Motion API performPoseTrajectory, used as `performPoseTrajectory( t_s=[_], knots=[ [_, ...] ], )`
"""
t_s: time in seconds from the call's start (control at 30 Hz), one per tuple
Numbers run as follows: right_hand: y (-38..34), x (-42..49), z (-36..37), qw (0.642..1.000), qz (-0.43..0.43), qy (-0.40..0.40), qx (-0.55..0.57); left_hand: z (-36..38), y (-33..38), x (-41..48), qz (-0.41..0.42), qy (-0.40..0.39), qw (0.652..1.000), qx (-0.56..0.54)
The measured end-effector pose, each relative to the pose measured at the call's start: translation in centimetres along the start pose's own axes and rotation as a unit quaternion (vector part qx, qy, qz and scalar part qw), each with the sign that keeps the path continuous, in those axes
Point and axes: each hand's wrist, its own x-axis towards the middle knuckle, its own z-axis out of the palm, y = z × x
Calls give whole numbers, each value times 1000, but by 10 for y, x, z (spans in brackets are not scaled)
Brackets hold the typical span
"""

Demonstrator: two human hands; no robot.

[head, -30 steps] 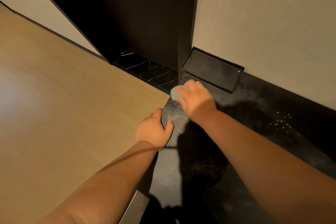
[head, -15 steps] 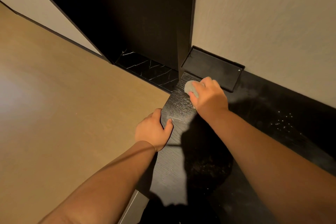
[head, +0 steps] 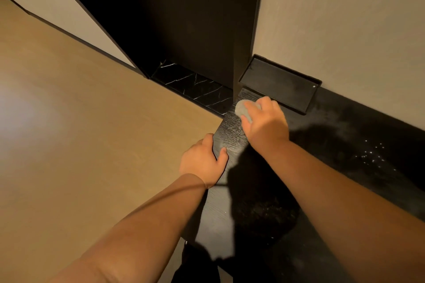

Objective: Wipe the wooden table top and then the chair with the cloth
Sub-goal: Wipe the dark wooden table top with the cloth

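Standing at the person's shoulder, one sees two bare forearms reaching out over a dark wooden table top (head: 213, 213). Nearest, the left hand (head: 202, 161) clamps the table's left edge, thumb lying on the wood and fingers wrapped over the side, hidden below; it looks like a brace for the reach. Farther out, the right hand (head: 264, 122) grasps a balled grey cloth (head: 242, 109), fingers curled round it, and presses it onto the grainy surface just in front of a shallow black tray (head: 280, 85) that sits against the pale wall (head: 345, 18).

By the look of it the table top is the step in hand and far from finished (the chair is nowhere in view). To do it well, the cloth would be better opened flatter, so more of it meets the wood. Strokes should overlap and run along the grain. A pale dusty haze and white specks (head: 372, 156) lie off to the right, well apart from the cloth, so the wiping needs to travel that way. Better to gather the specks into the cloth than flick them onto the tan floor (head: 92, 122). Beyond the cloth, the corner beside the dark upright panel (head: 184, 18) and the strip under the tray will want attention too.
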Motion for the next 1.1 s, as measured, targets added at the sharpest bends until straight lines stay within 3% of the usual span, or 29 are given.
performPoseTrajectory(
  t_s=[0.1,0.2,0.4,0.47,0.6,0.7,0.77,0.87,0.93,1.1],
  knots=[
    [-24,-32,-3,988,-120,-97,24,1,-3,1,8,-7,1000,-28],
    [-22,-43,-5,982,-142,-113,48,0,-4,2,8,-21,999,-35],
    [-23,-11,-1,996,61,-68,11,-3,-11,-6,28,-18,998,-56],
    [-44,-21,-2,994,64,-86,11,-7,-20,-18,39,-30,995,-82],
    [-83,-72,-3,978,-101,-157,90,-5,-55,-63,45,-41,993,-98],
    [-69,-72,1,967,-179,-169,65,-5,-80,-97,19,-50,994,-97],
    [-57,-52,0,982,-118,-146,13,-6,-88,-107,8,-49,993,-107],
    [-55,-33,1,996,46,-71,-13,-6,-90,-107,7,-46,994,-103],
    [-75,-42,4,995,67,-75,-17,-6,-89,-106,9,-49,993,-108],
    [-100,-99,9,977,-164,-123,64,-6,-87,-106,12,-36,994,-103]
  ],
)
